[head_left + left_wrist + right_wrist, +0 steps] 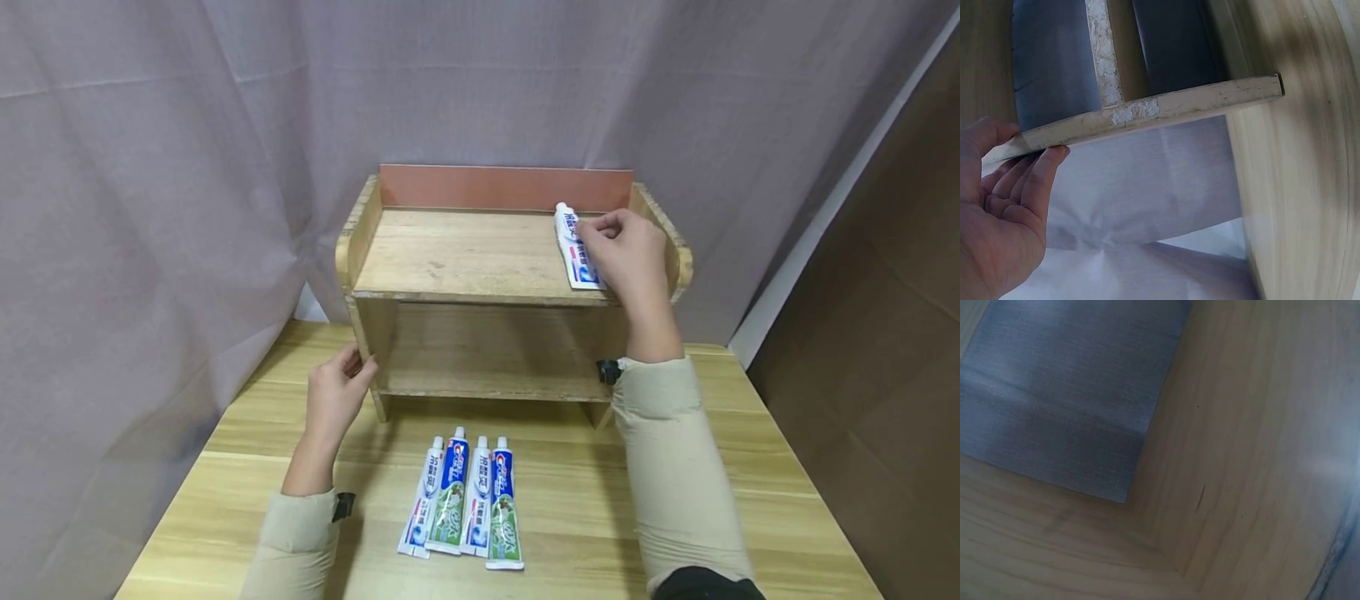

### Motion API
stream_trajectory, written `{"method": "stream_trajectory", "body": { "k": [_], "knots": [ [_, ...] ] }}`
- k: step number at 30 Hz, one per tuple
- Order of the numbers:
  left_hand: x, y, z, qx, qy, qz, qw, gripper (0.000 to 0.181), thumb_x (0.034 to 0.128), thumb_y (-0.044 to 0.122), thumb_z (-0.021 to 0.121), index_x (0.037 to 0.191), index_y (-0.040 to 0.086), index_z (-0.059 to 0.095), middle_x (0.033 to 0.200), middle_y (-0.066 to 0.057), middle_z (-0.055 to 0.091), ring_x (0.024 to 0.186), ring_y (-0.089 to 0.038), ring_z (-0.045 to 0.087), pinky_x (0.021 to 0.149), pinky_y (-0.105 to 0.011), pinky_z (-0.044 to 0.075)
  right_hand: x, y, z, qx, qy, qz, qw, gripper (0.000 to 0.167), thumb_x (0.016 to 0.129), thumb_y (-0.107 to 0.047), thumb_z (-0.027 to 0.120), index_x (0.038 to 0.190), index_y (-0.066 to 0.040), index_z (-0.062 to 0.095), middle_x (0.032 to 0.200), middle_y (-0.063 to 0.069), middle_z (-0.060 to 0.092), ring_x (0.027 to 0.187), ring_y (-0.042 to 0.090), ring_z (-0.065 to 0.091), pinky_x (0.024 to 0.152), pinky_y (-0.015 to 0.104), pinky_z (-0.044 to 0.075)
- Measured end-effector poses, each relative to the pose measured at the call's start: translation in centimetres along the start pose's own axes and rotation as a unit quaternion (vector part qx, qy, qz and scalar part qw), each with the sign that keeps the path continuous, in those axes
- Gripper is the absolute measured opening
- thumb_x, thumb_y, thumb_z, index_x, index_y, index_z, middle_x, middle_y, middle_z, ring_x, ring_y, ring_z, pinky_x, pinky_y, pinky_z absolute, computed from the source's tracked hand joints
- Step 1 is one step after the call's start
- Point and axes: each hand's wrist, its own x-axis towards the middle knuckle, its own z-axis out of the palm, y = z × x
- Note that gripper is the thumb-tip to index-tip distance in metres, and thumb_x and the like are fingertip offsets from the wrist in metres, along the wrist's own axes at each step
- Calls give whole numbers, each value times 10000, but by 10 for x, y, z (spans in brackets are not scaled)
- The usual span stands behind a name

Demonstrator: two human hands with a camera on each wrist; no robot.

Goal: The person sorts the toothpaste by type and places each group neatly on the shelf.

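On the right of the top board of a small two-tier wooden shelf point(457, 250) is a white-and-blue toothpaste tube point(576, 250), its cap toward the back. My right hand point(630, 254) pinches this tube's right edge between thumb and fingers. At the shelf's left side, my left hand point(339, 392) holds the upright side panel point(1197, 100), thumb on one face and fingers on the other in the left wrist view. Several more toothpaste tubes point(504, 508), white-blue and blue-green, lie side by side on the table before the shelf. The right wrist view shows neither right hand nor tube.
The shelf stands on a wood-grain table point(247, 500). A reddish-brown back strip point(502, 187) edges its top tier, with raised sides at both ends. Behind hangs a grey curtain point(465, 83); a brown panel point(877, 275) rises at the right.
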Motion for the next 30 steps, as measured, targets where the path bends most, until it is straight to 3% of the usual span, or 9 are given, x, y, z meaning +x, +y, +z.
{"method": "stream_trajectory", "body": {
  "k": [7,14,22,27,30],
  "knots": [
    [-3,0,-3,109,93,113,9998,289,948,148,689,1190,-9,700,1097,-223,718,984,-338,725,810,-328,618,-8,-2,0,204,446,-4,9988,418,906,-517,584,1000,-128,707,918,23,673,823,154,587,678,245,454],
    [-6,1,-2,27,131,165,9998,284,949,136,687,1195,-5,700,1100,-217,718,990,-333,723,812,-314,615,-14,-3,-3,356,538,24,9979,427,911,-530,603,1007,-126,706,931,18,683,817,128,588,677,221,446],
    [-5,0,-2,99,194,271,9994,261,943,122,691,1168,-10,709,1081,-213,724,974,-332,727,803,-317,618,-15,-1,0,514,755,-295,9954,404,925,-477,627,997,-87,709,904,38,685,780,113,582,662,190,444],
    [-4,-2,-1,60,112,198,9997,291,952,126,683,1202,-24,689,1114,-227,711,1003,-342,718,815,-299,612,-19,3,4,977,1178,-471,9871,331,922,-370,670,965,-46,720,858,57,693,742,80,583,655,147,462],
    [-4,-2,-1,68,78,113,9999,314,956,131,679,1223,-35,674,1134,-238,701,1016,-349,712,818,-296,609,-25,7,7,1340,1480,-538,9784,293,913,-332,697,942,-41,729,802,2,678,718,54,579,647,131,469]
  ]
}}
